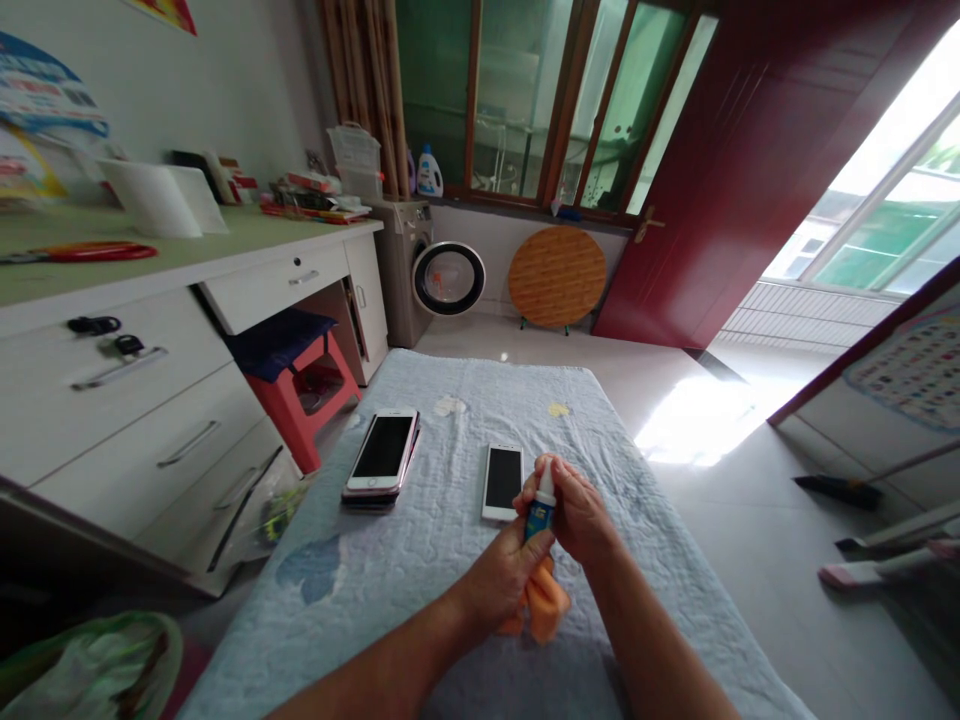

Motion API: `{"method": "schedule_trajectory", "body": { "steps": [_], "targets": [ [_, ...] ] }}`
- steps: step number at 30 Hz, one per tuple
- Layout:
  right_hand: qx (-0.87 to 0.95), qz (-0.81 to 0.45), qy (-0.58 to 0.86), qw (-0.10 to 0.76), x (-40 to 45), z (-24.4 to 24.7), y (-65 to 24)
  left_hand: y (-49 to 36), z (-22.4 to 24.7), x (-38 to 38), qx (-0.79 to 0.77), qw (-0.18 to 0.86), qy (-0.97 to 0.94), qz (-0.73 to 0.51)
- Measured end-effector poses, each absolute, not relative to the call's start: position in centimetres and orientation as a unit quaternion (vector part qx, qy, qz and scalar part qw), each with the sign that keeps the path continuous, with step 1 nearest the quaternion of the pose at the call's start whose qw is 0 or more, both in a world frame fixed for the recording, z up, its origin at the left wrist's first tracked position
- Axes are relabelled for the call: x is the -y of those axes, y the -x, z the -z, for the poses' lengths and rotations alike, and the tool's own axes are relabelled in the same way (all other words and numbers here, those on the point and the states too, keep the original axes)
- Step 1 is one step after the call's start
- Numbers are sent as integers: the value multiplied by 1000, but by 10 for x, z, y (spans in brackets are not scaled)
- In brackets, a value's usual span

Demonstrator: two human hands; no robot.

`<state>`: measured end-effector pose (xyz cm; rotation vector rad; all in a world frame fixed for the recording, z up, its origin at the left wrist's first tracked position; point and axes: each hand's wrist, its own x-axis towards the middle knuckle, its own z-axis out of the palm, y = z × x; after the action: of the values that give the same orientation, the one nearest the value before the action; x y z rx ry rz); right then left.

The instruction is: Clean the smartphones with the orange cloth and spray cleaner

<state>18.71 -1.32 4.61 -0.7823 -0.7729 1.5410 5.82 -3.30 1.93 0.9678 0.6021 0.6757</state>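
My left hand [499, 575] is wrapped round a small blue bottle [539, 518] with a white tapered top, held upright above the cloth-covered table. An orange cloth [546, 602] hangs below that hand, seemingly gripped along with the bottle. The fingers of my right hand [583, 508] close on the bottle's white cap [547, 482]. Just left of my hands a white smartphone [502, 482] lies face up with a dark screen, its lower right edge partly hidden by my fingers. Farther left, another white phone [382, 450] tops a stack of phones.
A pale blue quilted cover [442, 560] spreads under everything. To the left stand a white desk [172, 400], a red stool [300, 400] and a green-rimmed bin [169, 640]. Behind are a washing machine [401, 270] with its door open, a round wooden tabletop [557, 275] and a red door [720, 170].
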Motion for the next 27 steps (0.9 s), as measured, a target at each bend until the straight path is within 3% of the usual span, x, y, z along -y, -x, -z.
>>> {"method": "schedule_trajectory", "body": {
  "steps": [9, 13, 16, 19, 27],
  "targets": [
    [307, -606, 367, 635, 6, -46, -197, -62, -14, 39, -292, 757, -495, -311],
    [328, -492, 439, 676, -4, -37, -221, -61, -10, 38, -292, 778, -466, -305],
    [429, -323, 608, 585, -12, -19, -242, -59, -11, 38, -290, 798, -435, -301],
    [508, -193, 686, 485, -17, -2, -257, -56, -13, 38, -288, 814, -402, -306],
    [596, -71, 737, 312, -15, 8, -264, -56, -13, 37, -269, 832, -372, -312]
  ]
}}
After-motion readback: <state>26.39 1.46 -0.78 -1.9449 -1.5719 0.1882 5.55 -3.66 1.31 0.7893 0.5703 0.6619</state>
